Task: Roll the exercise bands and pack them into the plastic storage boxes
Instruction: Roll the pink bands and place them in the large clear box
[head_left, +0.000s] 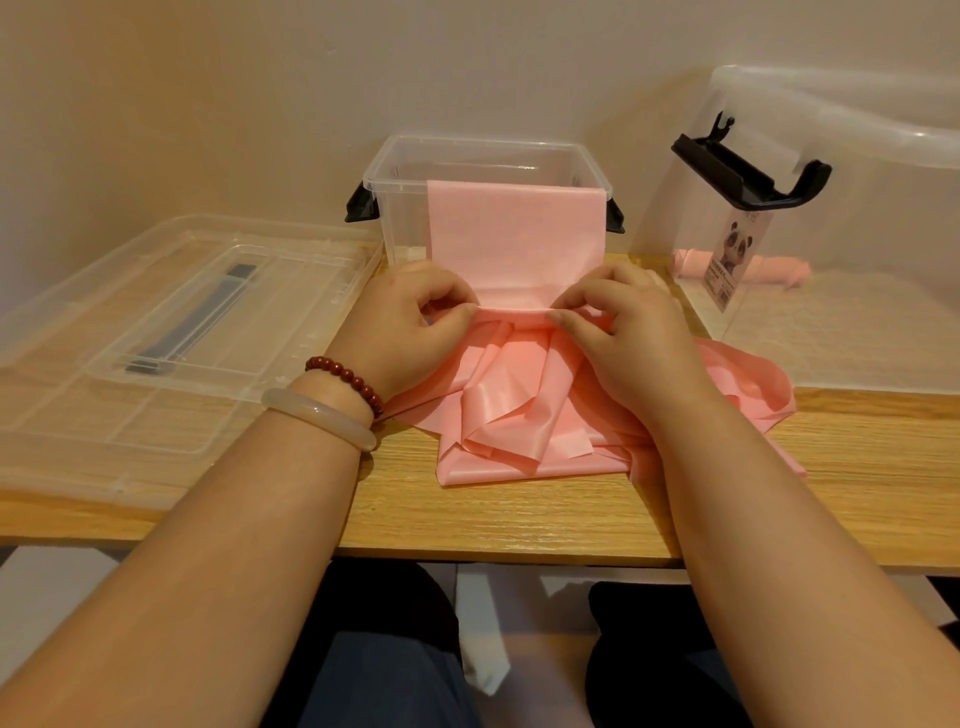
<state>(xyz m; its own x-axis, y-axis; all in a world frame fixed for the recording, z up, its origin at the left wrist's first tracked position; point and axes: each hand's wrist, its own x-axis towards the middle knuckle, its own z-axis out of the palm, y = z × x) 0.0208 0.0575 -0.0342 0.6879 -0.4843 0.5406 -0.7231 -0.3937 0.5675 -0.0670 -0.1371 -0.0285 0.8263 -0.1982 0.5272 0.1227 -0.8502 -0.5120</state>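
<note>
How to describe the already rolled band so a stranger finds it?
Go to the right end of the wooden table, to the clear box with a panda label. The rolled pink band shows through its wall. Unlike the loose pink band mid-table, it is tightly rolled.

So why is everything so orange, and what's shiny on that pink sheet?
Head view: warm lighting tints the wall and table; soft glare sits on folds of the pink band and on the clear lid; details stay fairly sharp.
</note>
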